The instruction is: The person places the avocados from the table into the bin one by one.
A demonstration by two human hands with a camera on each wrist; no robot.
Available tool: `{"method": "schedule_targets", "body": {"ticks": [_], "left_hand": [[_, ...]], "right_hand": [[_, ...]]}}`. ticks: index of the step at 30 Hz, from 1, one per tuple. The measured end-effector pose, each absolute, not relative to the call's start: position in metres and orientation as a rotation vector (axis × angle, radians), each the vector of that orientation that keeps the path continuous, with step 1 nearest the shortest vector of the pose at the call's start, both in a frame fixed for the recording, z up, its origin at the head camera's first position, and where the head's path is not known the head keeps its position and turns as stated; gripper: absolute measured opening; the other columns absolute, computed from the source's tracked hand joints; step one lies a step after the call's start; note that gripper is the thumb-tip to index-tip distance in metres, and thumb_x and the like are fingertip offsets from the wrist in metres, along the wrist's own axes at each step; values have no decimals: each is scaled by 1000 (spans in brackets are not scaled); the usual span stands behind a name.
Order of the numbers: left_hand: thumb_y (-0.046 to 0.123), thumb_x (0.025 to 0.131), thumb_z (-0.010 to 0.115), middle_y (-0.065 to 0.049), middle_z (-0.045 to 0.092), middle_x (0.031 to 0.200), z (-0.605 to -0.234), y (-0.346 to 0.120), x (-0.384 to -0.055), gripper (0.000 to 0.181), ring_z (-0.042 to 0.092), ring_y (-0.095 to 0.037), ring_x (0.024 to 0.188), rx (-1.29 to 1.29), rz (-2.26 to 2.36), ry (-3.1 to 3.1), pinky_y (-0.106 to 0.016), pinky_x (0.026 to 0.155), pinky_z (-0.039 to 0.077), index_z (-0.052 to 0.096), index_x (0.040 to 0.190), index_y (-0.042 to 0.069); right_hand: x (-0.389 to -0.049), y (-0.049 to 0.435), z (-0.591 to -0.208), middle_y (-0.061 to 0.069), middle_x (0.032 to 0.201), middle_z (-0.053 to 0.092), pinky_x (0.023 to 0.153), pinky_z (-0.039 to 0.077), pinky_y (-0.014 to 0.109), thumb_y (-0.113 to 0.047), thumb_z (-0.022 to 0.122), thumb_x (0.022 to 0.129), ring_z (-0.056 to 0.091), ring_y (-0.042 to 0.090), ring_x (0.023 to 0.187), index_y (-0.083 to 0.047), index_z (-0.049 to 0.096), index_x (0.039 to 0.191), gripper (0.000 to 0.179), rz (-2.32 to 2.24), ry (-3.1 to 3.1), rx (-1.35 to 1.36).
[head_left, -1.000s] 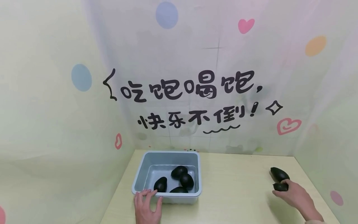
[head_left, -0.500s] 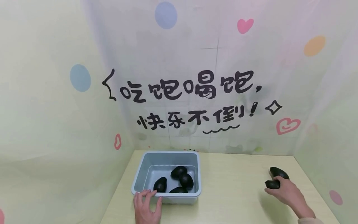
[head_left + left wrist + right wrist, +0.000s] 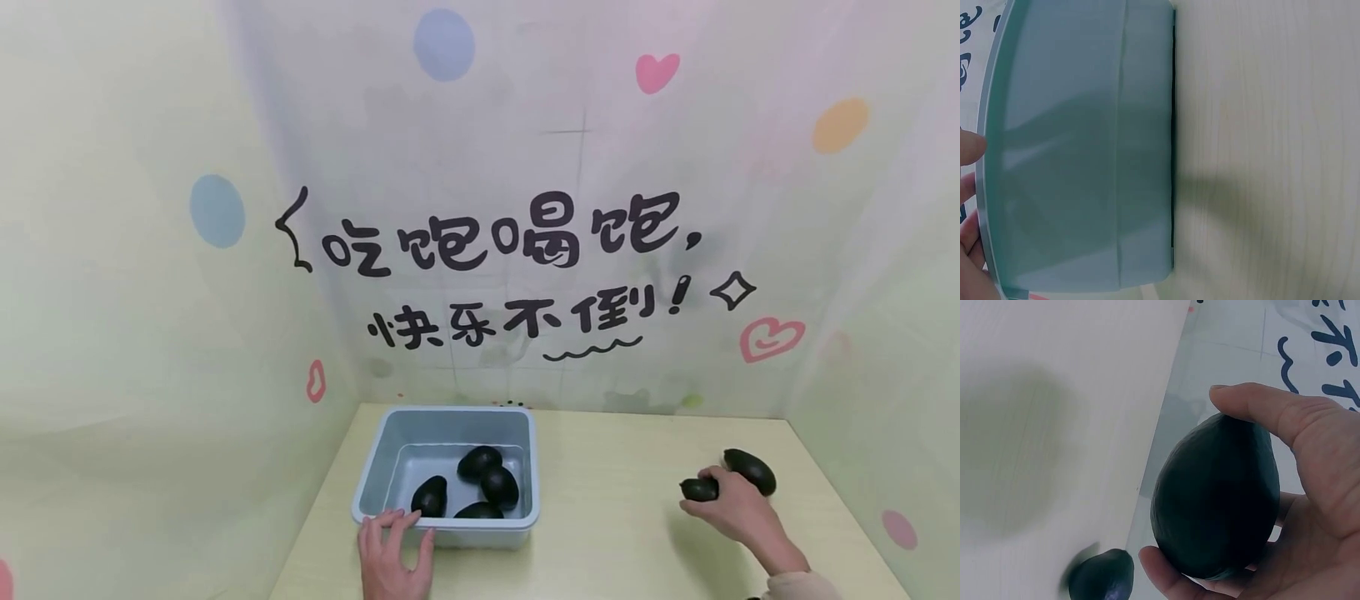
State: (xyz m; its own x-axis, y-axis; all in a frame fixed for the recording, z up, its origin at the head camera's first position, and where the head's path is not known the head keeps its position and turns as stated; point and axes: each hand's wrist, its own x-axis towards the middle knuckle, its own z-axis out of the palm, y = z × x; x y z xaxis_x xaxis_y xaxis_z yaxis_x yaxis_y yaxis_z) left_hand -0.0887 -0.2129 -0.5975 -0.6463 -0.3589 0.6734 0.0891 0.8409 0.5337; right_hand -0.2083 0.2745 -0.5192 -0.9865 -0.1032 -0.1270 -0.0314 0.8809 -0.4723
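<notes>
My right hand grips a dark avocado above the right part of the table. In the right wrist view, thumb and fingers span this avocado end to end. Another avocado lies on the table just behind that hand, and shows at the bottom of the same wrist view. At the left, my left hand holds the front rim of a light blue plastic bin, fingers hooked over it. Inside the bin lie several avocados; the rim partly hides the front one.
The pale wooden table stretches between the bin and the right hand. Behind it hangs a printed backdrop with lettering and coloured shapes. Side panels of the same cloth border the table left and right.
My right hand has moved left with the avocado, away from the one lying on the table. The left hand and the bin have stayed in place.
</notes>
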Motion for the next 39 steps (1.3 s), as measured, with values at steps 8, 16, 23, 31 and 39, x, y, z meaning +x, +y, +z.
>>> {"method": "schedule_targets", "body": {"ticks": [8,16,23,31,39], "left_hand": [[13,71,95,-13,63,108,-600,-214,-90,36,58,-35,112,187,-691,-2163,-54,129,27,77,101,11],[13,70,94,-14,63,107,-603,-214,-90,35,57,-35,111,174,-699,-2153,-50,130,25,77,101,10],[13,71,95,-13,63,108,-601,-213,-89,35,56,-33,112,207,-710,-2177,-61,125,30,77,102,10],[12,71,96,-12,63,108,-600,-211,-88,35,57,-33,112,235,-727,-2186,-58,126,30,77,101,10],[12,71,95,-13,63,107,-600,-213,-90,36,56,-33,111,191,-718,-2159,-47,130,24,77,102,10]], "right_hand": [[-209,256,-519,33,125,68,86,58,61,-48,85,85,68,52,113,5,63,130,73,-760,2928,-142],[-210,238,-516,25,120,72,87,57,55,-43,86,85,70,39,108,5,65,127,67,-797,2936,-195],[-213,219,-513,18,119,74,87,57,53,-42,89,82,71,34,107,0,68,127,65,-802,2962,-246],[-216,203,-511,14,119,74,81,55,46,-40,89,81,70,27,102,-2,68,129,65,-854,2951,-273],[-215,186,-508,13,118,73,78,55,42,-39,90,80,68,24,97,-2,68,129,65,-891,2936,-279]]}}
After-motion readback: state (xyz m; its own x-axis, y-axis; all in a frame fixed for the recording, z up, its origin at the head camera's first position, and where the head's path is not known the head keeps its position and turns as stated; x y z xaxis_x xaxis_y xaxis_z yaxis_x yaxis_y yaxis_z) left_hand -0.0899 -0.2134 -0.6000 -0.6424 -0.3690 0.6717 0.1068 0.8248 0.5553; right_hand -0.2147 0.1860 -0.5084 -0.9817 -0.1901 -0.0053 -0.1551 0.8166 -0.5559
